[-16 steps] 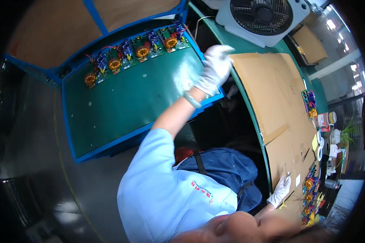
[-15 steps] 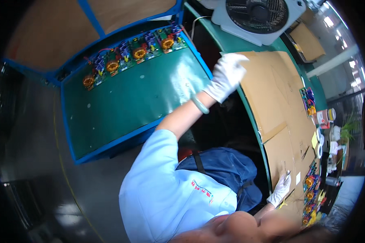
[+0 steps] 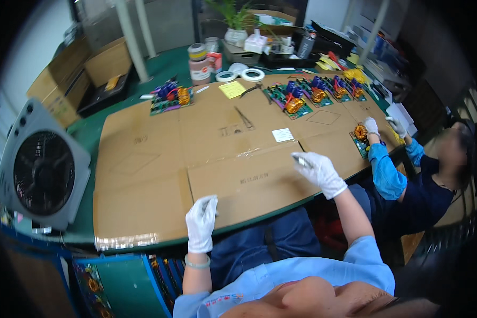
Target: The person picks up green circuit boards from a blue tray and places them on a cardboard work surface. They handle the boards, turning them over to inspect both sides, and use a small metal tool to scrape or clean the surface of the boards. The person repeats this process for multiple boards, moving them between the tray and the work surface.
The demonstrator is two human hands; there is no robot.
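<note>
My left hand (image 3: 201, 224), in a white glove, hovers by the near edge of a cardboard sheet (image 3: 143, 183) that covers the table. Its fingers are loosely bent, and nothing shows in them. Above the sheet, further right, my gloved right hand (image 3: 321, 174) is closed round a small metal tool (image 3: 302, 160); only its grey tip sticks out, so its exact kind is unclear. Beyond that hand lies a white paper slip (image 3: 282, 135). A pair of tweezers (image 3: 244, 117) rests farther back on the cardboard.
A circuit board (image 3: 171, 99) sits at the back left, with several more (image 3: 318, 94) at the back right. A fan (image 3: 45, 159) stands left. Tape rolls (image 3: 252, 74) and jars (image 3: 200, 69) line the back. At right, a co-worker's gloved hands (image 3: 371, 126) are beside another board (image 3: 360, 139).
The view has swung from the green cart on the left to the cardboard-covered table. My left hand has come from beside the cart to the table's near edge. The right hand keeps its tool.
</note>
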